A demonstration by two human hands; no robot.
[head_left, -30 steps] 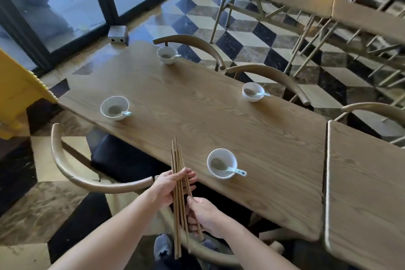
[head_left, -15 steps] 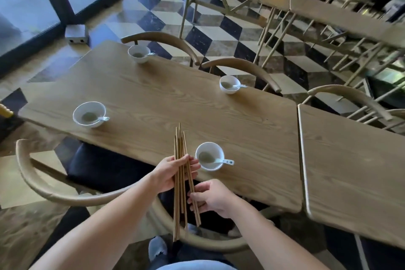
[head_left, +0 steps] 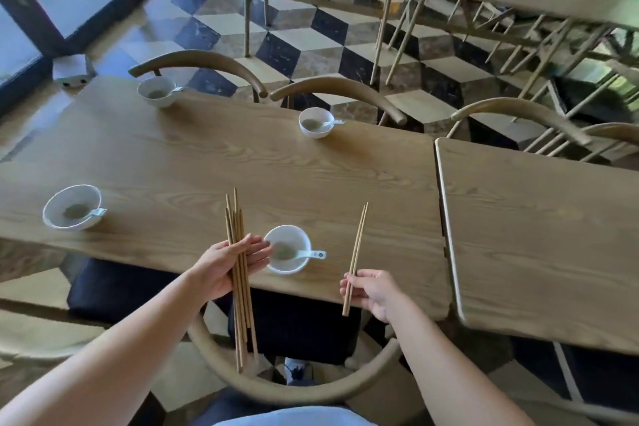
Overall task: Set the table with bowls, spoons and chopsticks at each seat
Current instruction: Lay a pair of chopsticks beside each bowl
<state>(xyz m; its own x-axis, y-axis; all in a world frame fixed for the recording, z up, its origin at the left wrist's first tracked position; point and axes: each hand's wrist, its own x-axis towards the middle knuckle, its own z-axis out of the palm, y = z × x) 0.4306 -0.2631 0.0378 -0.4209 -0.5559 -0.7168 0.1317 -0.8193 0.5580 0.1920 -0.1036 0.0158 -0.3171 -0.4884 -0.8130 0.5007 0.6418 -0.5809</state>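
Bowls (head_left: 288,248) each hold one white spoon (head_left: 309,255).

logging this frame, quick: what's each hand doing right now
Left hand: closed around the bundle of chopsticks.
Right hand: closed on a pair of chopsticks, held right of the nearest bowl.

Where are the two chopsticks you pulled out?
The pair is in the right hand, over the table's near edge, just right of the nearest bowl.
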